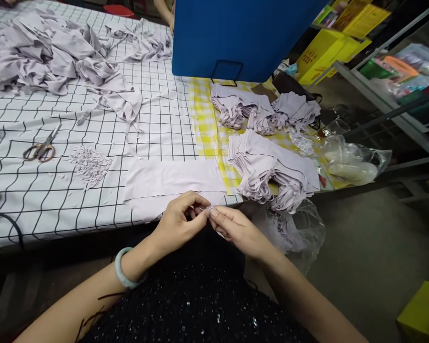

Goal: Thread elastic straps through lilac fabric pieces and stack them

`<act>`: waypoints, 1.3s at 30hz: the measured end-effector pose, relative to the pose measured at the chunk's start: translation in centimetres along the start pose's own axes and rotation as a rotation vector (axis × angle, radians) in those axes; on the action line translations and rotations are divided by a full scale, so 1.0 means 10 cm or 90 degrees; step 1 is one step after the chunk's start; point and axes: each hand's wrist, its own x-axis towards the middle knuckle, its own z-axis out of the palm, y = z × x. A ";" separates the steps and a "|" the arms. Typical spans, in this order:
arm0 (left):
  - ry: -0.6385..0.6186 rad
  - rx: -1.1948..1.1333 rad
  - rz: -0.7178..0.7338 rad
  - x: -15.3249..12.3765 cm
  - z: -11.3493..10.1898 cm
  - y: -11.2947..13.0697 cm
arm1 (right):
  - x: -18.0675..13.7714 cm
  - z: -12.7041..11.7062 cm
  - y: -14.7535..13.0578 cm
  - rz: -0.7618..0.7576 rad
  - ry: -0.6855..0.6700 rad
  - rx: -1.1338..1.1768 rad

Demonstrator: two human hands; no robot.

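A pale lilac fabric piece (175, 177) lies flat over the table's front edge. At its near right corner my left hand (186, 214) and my right hand (236, 228) meet, fingertips pinched together on the fabric's edge. The exact bit between the fingers is mostly hidden. Just right of my hands sits a stack of folded lilac fabric pieces (271, 166) with looped straps. Scissors (43, 147) with copper-coloured handles rest to the left, beside a small heap of fabric snippets (89, 166).
Loose lilac fabric (50, 52) is piled at the far left. A blue board (236, 38) stands at the back, with another person's hand (168, 16) beside it. A second stack (243, 107), a plastic bag (357, 162) and a glass mug (336, 127) are at the right. A clear bag (303, 228) hangs below.
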 end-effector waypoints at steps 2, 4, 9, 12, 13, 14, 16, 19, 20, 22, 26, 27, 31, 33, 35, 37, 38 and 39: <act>-0.059 -0.026 -0.071 -0.03 -0.01 -0.04 | -0.02 0.02 0.03 -0.015 -0.011 -0.074; -0.079 -0.050 -0.117 -0.05 -0.01 -0.09 | -0.05 0.05 0.05 -0.019 -0.020 -0.112; -0.085 -0.070 -0.159 -0.08 0.02 -0.12 | -0.09 0.14 0.10 -0.027 0.045 -0.113; -0.086 -0.071 -0.174 -0.07 0.03 -0.12 | -0.07 0.19 0.11 -0.037 0.126 -0.097; -0.080 -0.066 -0.189 -0.06 0.02 -0.12 | -0.06 0.20 0.11 -0.031 0.148 -0.079; -0.077 -0.064 -0.210 -0.05 0.02 -0.13 | -0.04 0.20 0.11 -0.024 0.161 -0.057; -0.101 -0.089 -0.271 -0.04 0.01 -0.16 | -0.01 0.21 0.09 -0.007 0.164 -0.006; -0.169 -0.230 -0.371 -0.04 0.01 -0.22 | 0.02 0.20 0.07 0.020 0.149 0.066; -0.181 -0.288 -0.398 -0.05 0.02 -0.23 | 0.03 0.20 0.07 0.027 0.145 0.085; -0.173 -0.369 -0.429 -0.06 0.04 -0.26 | 0.03 0.19 0.10 0.036 0.141 0.111; -0.169 -0.280 -0.381 -0.10 0.08 -0.22 | -0.06 0.16 0.18 0.028 0.132 0.076; -0.168 -0.208 -0.337 -0.11 0.08 -0.19 | -0.09 0.15 0.19 0.027 0.124 0.038; -0.136 0.128 -0.071 -0.05 0.04 -0.09 | -0.14 0.09 0.14 0.006 0.107 -0.110; -0.105 0.238 0.060 0.06 -0.02 -0.11 | -0.07 0.06 0.10 0.005 0.134 -0.084; -0.067 0.344 0.165 0.23 -0.10 -0.21 | 0.08 0.04 0.08 0.021 0.168 0.004; -0.063 0.455 0.217 0.40 -0.19 -0.36 | 0.25 0.04 0.07 0.042 0.187 0.105; -0.078 0.496 0.221 0.48 -0.22 -0.44 | 0.32 0.05 0.07 0.055 0.192 0.149; -0.094 0.520 0.216 0.54 -0.25 -0.51 | 0.39 0.06 0.07 0.072 0.197 0.182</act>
